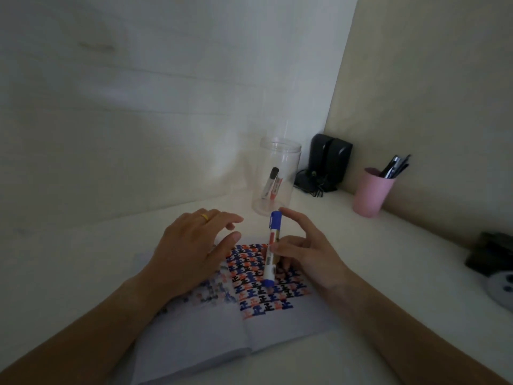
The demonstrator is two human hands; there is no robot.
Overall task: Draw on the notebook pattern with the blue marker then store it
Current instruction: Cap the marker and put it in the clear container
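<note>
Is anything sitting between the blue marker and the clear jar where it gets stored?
Nothing visible. The blue marker, held in the right hand, stands just in front of the clear jar; the jar's mouth is open, and two markers lean inside, leaving room.

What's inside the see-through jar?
Inside the clear jar lean two markers: one black-capped, one red. The red one's far side is partly hidden behind the black one.
</note>
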